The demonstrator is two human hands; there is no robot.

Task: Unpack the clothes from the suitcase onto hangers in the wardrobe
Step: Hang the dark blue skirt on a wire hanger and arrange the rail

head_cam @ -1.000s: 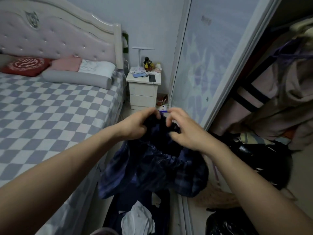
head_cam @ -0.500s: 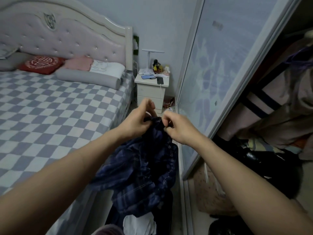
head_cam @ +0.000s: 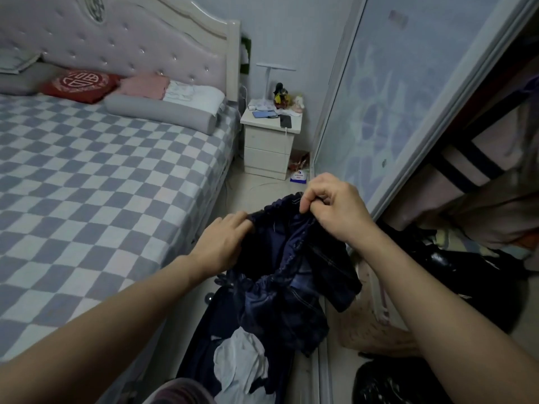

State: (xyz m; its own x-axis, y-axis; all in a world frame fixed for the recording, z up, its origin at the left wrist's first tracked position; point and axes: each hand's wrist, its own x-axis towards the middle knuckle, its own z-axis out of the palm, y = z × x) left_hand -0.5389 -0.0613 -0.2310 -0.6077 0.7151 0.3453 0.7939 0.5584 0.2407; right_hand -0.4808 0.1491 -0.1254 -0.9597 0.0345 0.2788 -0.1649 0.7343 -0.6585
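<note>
Both hands hold a dark navy garment (head_cam: 294,275) up above the open suitcase (head_cam: 204,354) on the floor, between the bed (head_cam: 96,182) and the wardrobe (head_cam: 495,158). The right hand (head_cam: 335,208) pinches the gathered, ruffled edge; the left hand (head_cam: 221,243) curls its fingers round the same edge a little apart. No hanger shows. Thin, limp and faintly checked, the fabric bunches in soft folds, and its lower part hangs down toward a crumpled white piece (head_cam: 239,363) in the case. Likely risks: the loose cloth slides out of so light a pinch, or its trailing end catches on the clothes below.
</note>
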